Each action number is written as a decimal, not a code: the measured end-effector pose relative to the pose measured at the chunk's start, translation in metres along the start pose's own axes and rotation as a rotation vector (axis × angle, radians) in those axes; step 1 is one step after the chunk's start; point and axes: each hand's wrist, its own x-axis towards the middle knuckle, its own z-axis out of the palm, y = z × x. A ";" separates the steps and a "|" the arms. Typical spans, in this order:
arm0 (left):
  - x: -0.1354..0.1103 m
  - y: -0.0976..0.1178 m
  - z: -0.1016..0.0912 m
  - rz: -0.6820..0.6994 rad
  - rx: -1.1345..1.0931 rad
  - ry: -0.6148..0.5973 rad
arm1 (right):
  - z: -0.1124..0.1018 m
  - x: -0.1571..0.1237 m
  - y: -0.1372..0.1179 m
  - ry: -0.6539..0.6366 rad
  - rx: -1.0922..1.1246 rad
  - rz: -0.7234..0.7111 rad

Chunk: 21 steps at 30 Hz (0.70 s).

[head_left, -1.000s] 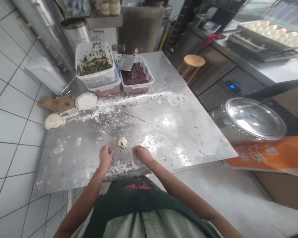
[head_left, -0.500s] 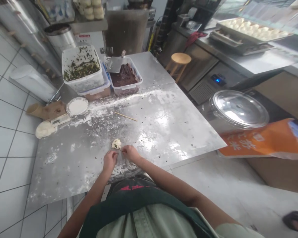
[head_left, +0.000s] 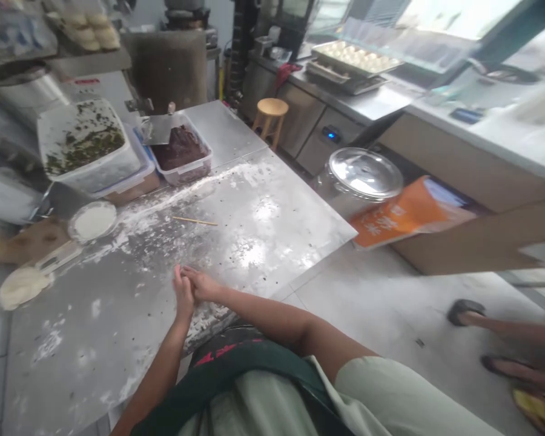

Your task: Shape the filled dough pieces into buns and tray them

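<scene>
Near the front of the floury metal table point(head_left: 131, 339), my left hand point(head_left: 183, 293) and my right hand point(head_left: 202, 284) are closed together, palms facing and fingers overlapping. The filled dough ball from the earlier frame no longer shows on the table; the cupped hands cover the spot, and the ball is hidden by them. Beyond the hands lies a thin wooden stick point(head_left: 195, 221). A lump of pale dough point(head_left: 25, 287) rests at the table's left edge beside a small scale point(head_left: 59, 257) and a bowl of white flour point(head_left: 93, 221).
Tubs of chopped green filling point(head_left: 86, 145) and dark paste point(head_left: 181, 148) stand at the back left. Right of the table are a lidded steel pot point(head_left: 363, 172), an orange bag point(head_left: 404, 212) and a wooden stool point(head_left: 272, 109). Another person's feet point(head_left: 470, 315) show at lower right.
My hands have come together over the dough ball, which was in plain sight just beyond my fingers. The view has swung right, so the table's things appear farther left.
</scene>
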 end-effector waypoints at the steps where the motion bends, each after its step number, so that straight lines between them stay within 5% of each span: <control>1: -0.001 -0.001 -0.001 -0.002 -0.041 -0.003 | -0.004 -0.008 0.003 0.004 0.037 0.013; 5: 0.006 0.001 -0.016 -0.010 -0.184 0.045 | -0.048 -0.049 0.020 0.200 0.073 0.105; 8: 0.015 0.000 -0.026 -0.033 -0.128 0.095 | -0.090 -0.091 0.037 0.369 -0.057 0.329; 11: 0.015 -0.005 -0.024 0.021 0.124 -0.038 | -0.115 -0.128 0.050 0.422 -0.251 0.598; 13: 0.011 -0.006 -0.019 0.133 0.324 -0.161 | -0.116 -0.140 0.051 0.396 -0.314 0.674; 15: 0.007 -0.004 -0.017 0.180 0.413 -0.158 | -0.107 -0.138 0.048 0.343 -0.297 0.624; 21: 0.015 0.009 -0.032 -0.253 0.229 0.098 | -0.055 -0.070 0.022 0.200 0.010 0.478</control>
